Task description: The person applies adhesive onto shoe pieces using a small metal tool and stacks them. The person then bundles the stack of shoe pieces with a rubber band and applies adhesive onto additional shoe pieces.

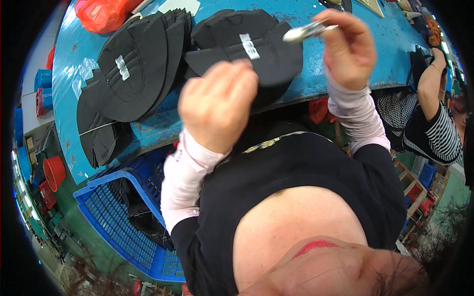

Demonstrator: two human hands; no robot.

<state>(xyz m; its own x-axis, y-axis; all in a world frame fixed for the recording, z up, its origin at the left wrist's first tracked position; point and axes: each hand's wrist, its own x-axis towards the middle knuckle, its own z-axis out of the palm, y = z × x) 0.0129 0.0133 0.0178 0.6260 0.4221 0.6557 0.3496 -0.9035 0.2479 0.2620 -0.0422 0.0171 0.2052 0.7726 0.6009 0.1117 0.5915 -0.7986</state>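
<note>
My left hand (217,106) is closed, its fingers curled in front of a stack of black curved fabric pieces (276,64) on the blue table. Its fingertips are hidden, so what they hold, if anything, does not show. My right hand (351,52) is raised to the right of that stack. Between thumb and fingers it grips a slim silvery-white tool (307,32), blurred, pointing left over the stack's edge. A small white printed label (249,46) lies on the top piece. To the left rests a second stack of black fabric pieces (143,93), also bearing a white label (122,67).
The blue table (66,126) has a red plastic bag (101,15) at its far left. Below its near edge stands a blue plastic basket (111,217) with black material inside. A tied black bundle (101,140) lies at the table's left edge. Another person's arm (430,81) shows at right.
</note>
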